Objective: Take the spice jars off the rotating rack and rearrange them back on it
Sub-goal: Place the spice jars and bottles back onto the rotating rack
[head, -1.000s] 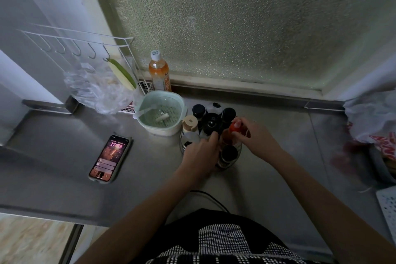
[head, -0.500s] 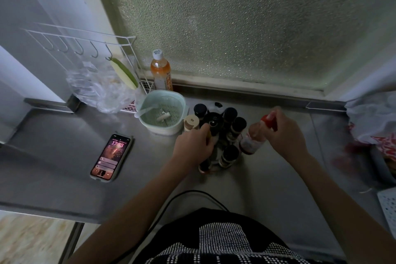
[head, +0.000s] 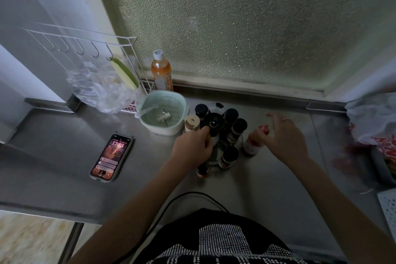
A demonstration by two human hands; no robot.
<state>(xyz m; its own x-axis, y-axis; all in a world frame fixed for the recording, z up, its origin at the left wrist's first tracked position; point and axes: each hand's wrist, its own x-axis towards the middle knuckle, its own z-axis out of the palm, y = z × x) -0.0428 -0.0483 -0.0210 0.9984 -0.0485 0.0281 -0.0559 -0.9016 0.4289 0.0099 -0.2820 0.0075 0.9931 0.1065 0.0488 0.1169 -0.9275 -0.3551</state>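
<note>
The rotating rack [head: 213, 123] has a black centre knob and stands mid-counter, ringed by several black-capped spice jars [head: 239, 127]. A beige-capped jar [head: 192, 121] stands at its left side. My left hand [head: 191, 149] is closed around a dark jar with an orange base [head: 203, 172] at the rack's front left. A red-capped jar [head: 251, 147] stands on the counter just right of the rack. My right hand [head: 286, 136] hovers beside it with fingers spread, holding nothing.
A pale green strainer bowl [head: 162, 111] touches the rack's left side. A phone [head: 111, 156] lies further left. An orange drink bottle [head: 161, 73], a wire hook rack [head: 85, 36] and a clear plastic bag [head: 100, 90] stand behind. Plastic bags [head: 372, 118] fill the right edge.
My right hand lifted the red-capped jar out of the rack, set it on the counter to the right and let go. My left hand stayed at the rack's front, gripping a jar.
</note>
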